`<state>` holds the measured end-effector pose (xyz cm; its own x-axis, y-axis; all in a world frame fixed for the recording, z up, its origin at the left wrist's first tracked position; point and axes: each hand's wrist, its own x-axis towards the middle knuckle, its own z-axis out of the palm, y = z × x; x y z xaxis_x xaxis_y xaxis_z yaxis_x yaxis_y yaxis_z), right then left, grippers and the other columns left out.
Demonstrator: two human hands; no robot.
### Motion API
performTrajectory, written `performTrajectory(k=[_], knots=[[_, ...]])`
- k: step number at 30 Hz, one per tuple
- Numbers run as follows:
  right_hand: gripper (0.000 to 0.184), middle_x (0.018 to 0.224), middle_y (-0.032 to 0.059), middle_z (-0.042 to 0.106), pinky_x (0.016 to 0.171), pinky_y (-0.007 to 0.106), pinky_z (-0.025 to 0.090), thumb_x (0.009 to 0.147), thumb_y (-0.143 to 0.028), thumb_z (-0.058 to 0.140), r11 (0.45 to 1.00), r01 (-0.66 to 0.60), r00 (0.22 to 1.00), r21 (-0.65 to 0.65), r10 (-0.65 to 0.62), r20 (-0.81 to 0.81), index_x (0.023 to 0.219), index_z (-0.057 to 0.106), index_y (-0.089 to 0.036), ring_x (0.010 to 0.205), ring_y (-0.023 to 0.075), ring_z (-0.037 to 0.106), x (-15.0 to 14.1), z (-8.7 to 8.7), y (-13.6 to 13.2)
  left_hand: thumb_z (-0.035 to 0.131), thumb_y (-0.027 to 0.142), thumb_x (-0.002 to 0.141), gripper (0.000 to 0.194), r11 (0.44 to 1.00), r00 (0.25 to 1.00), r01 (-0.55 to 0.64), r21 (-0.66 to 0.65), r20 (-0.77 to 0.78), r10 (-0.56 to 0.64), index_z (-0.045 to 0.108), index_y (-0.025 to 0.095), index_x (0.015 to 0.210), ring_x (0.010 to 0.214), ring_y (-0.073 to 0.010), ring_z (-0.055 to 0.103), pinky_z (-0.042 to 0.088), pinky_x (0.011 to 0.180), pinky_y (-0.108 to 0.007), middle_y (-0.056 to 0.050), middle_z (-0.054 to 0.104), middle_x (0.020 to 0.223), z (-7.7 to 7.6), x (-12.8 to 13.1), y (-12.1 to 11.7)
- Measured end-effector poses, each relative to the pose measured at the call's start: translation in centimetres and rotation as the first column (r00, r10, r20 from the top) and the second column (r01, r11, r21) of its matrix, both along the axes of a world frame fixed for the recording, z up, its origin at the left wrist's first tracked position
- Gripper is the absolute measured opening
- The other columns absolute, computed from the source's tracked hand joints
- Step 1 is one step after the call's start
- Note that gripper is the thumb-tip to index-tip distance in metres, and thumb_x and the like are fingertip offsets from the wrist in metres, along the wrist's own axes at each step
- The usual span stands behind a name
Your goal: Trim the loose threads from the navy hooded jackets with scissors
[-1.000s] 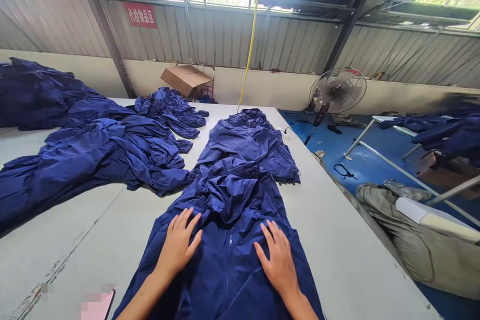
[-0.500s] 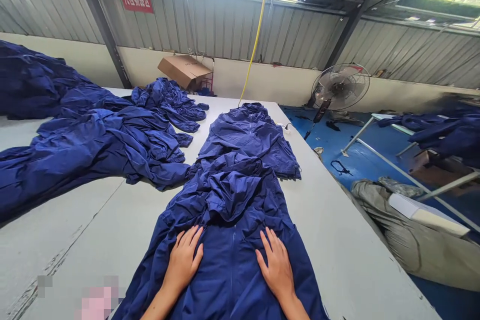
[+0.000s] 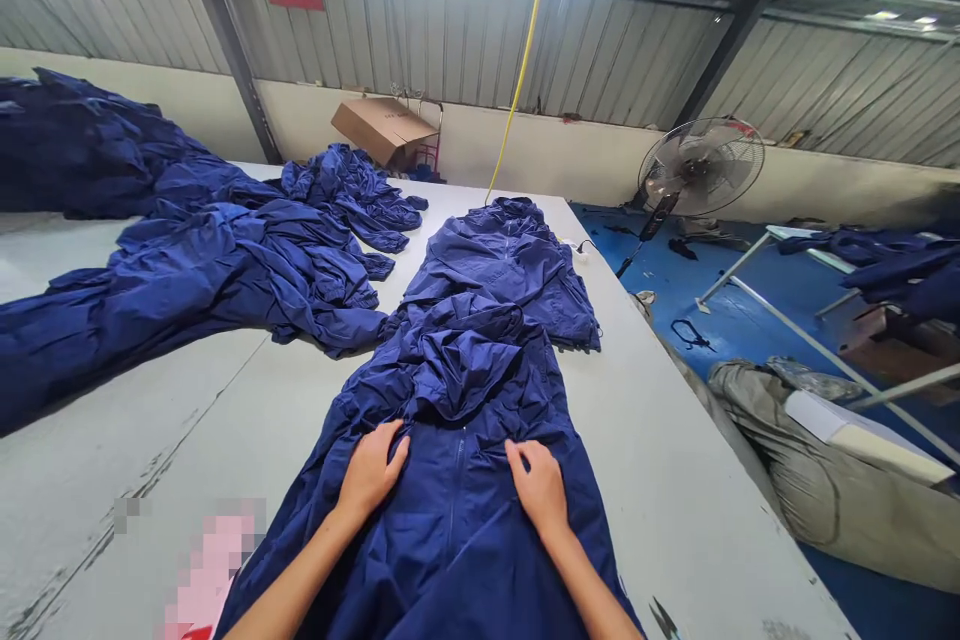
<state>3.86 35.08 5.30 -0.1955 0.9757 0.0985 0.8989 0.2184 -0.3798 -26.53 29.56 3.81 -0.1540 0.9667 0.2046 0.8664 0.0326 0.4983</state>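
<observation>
A navy blue zip-front jacket lies front up on the grey table, its hood crumpled at the far end. My left hand rests on the chest left of the zip, fingers curled into the cloth. My right hand sits right of the zip, its fingers bent and gripping the fabric too. Beyond the hood lies a second navy jacket, laid flat.
A heap of navy garments covers the table's left side. A pink blurred object lies near the front left. A cardboard box and standing fan are behind. A grey sack lies on the blue floor, right.
Both hands slid up the jacket front and drew closer to the zip. Their fingers went from flat and spread to curled into the cloth.
</observation>
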Motion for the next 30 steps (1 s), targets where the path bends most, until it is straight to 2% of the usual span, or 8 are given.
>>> performTrajectory(k=[4,7,10,17,21,25,28,30], knots=[[0.048,0.116,0.0137,0.069,0.085,0.036,0.056,0.099,-0.054,0.041,0.99,0.093,0.996,-0.104,-0.091,0.024,0.117,0.066,-0.018,0.104,0.0245,0.068,-1.7,3.8,6.4,0.041,0.05,0.097,0.06,0.956,0.994,-0.099,-0.278,-0.07,0.083,0.038,0.017,0.146,0.1,-0.0291,0.071,0.055,0.081,-0.04,-0.02,0.052,0.14,4.7,-0.5,4.9],[0.044,0.123,0.0137,0.063,0.084,0.043,0.057,0.094,-0.047,0.06,0.974,0.101,0.993,-0.204,-0.085,0.085,0.124,0.06,-0.014,0.103,0.0254,0.066,-3.1,5.3,9.6,0.062,0.045,0.088,0.051,0.906,0.998,-0.015,-0.423,-0.067,-0.015,0.057,0.015,0.129,0.102,-0.0343,0.069,0.053,0.085,-0.043,-0.02,0.061,0.125,7.0,-1.4,8.5],[0.034,0.123,0.0085,0.062,0.086,0.043,0.056,0.095,-0.035,0.061,0.966,0.022,0.994,-0.258,0.007,0.111,0.124,0.059,-0.017,0.102,0.0214,0.065,-3.8,6.6,10.8,0.064,0.036,0.091,0.033,0.872,0.996,0.08,-0.484,0.005,-0.089,0.063,0.015,0.116,0.099,-0.0255,0.068,0.056,0.085,-0.042,-0.012,0.067,0.113,8.4,-3.0,10.8],[0.033,0.125,0.0089,0.061,0.089,0.044,0.055,0.096,-0.035,0.061,0.996,-0.042,0.997,-0.073,0.046,0.064,0.124,0.059,-0.018,0.105,0.0224,0.064,-4.0,12.3,17.1,0.057,0.035,0.096,0.031,0.956,0.987,0.089,-0.28,0.156,-0.046,0.06,0.015,0.12,0.099,-0.0218,0.066,0.056,0.086,-0.043,-0.009,0.066,0.115,12.4,-6.5,17.5],[0.04,0.133,0.0127,0.057,0.096,0.046,0.05,0.099,-0.036,0.054,1.0,0.013,1.0,0.024,-0.013,0.002,0.135,0.053,-0.019,0.115,0.0256,0.06,-5.4,13.7,21.1,0.034,0.029,0.103,0.044,0.998,0.979,-0.021,-0.064,0.2,0.034,0.042,0.011,0.142,0.129,-0.0276,0.054,0.043,0.108,-0.044,-0.021,0.053,0.138,14.1,-6.6,21.5],[0.07,0.155,0.0201,0.035,0.106,0.041,0.042,0.097,-0.043,0.048,1.0,0.013,0.999,-0.023,-0.014,-0.051,0.156,0.023,-0.015,0.136,0.0295,0.046,-3.2,11.8,18.0,0.042,0.04,0.098,0.064,0.999,0.972,-0.045,0.014,0.23,0.04,0.026,0.01,0.152,0.15,-0.0301,0.024,0.029,0.119,-0.046,-0.022,0.022,0.161,12.1,-7.2,17.4],[0.085,0.159,0.0179,0.03,0.111,0.042,0.038,0.085,-0.053,0.058,0.992,0.06,0.996,-0.109,-0.066,-0.051,0.155,0.027,-0.015,0.144,0.03,0.036,2.0,8.2,10.6,0.051,0.048,0.089,0.071,0.997,0.968,-0.067,-0.033,0.24,0.073,0.035,0.01,0.147,0.148,-0.0371,0.027,0.027,0.118,-0.056,-0.024,0.03,0.157,7.0,-8.7,8.6],[0.095,0.153,0.0259,0.038,0.11,0.05,0.039,0.074,-0.054,0.065,0.973,0.155,0.986,-0.172,-0.162,-0.027,0.15,0.034,-0.006,0.142,0.0374,0.038,6.0,4.7,5.1,0.054,0.055,0.083,0.082,0.982,0.951,-0.124,-0.146,0.265,0.159,0.033,0.009,0.148,0.146,-0.0399,0.031,0.029,0.117,-0.06,-0.025,0.037,0.154,2.7,-9.6,2.5]])
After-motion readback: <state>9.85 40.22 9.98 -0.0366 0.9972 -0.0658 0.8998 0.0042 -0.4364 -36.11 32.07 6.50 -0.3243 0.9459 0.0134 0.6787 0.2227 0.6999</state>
